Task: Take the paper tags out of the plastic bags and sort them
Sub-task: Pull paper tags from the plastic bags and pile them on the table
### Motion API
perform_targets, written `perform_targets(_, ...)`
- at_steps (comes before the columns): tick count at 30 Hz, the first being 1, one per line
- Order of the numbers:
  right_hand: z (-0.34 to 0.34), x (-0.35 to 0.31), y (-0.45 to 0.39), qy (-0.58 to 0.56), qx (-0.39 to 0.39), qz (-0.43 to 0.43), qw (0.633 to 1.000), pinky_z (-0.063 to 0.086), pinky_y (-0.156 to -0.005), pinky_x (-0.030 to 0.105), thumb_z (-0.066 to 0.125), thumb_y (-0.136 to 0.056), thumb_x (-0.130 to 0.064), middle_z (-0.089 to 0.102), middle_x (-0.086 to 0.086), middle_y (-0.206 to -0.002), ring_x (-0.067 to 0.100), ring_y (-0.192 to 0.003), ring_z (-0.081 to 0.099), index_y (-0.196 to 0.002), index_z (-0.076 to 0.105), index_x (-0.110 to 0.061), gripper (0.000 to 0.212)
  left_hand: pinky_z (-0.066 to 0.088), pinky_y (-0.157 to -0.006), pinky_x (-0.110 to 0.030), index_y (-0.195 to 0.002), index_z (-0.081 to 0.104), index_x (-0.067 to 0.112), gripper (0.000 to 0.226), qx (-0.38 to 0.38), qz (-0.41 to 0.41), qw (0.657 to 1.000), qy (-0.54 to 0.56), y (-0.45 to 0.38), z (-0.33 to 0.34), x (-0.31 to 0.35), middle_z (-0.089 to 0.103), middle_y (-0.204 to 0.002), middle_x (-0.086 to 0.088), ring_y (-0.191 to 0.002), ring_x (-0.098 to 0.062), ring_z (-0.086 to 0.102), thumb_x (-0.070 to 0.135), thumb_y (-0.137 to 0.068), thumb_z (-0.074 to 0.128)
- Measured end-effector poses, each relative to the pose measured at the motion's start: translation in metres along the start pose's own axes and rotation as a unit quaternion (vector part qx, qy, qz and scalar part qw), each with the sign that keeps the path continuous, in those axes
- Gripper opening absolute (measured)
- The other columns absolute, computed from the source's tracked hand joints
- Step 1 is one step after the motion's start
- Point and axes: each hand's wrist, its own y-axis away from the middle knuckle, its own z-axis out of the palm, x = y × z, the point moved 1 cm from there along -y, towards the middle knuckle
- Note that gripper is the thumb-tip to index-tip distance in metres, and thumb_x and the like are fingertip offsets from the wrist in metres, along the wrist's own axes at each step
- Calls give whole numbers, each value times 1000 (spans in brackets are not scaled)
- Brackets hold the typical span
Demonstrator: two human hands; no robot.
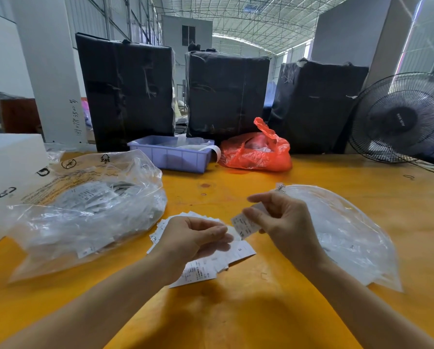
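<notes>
Right hand (284, 220) pinches a rectangular paper tag (243, 225); left hand (193, 238) curls (grip unclear) over fanned tags (211, 265).

The table (236, 311) is orange-yellow. At twelve o'clock sit a lilac tray (170, 154), a red bag (256, 153) and black-wrapped bundles (126, 91); the tags (203, 269) are white with black print.

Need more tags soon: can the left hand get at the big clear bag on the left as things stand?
Probably yes. The left hand hovers over the loose tags, and the big clear bag lies just beside it with nothing between.
</notes>
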Motion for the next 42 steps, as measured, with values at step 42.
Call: perform_targets(42, 4, 2, 4, 72, 15, -47, 996, 59, -61, 27, 77, -76, -10, 66, -4, -85, 12, -78, 69, -86, 64, -20, 19, 54, -63, -17, -96, 69, 7, 20, -42, 37, 998, -6, -2, 2, -2, 75, -86, -8, -83, -18, 72, 15, -77, 69)
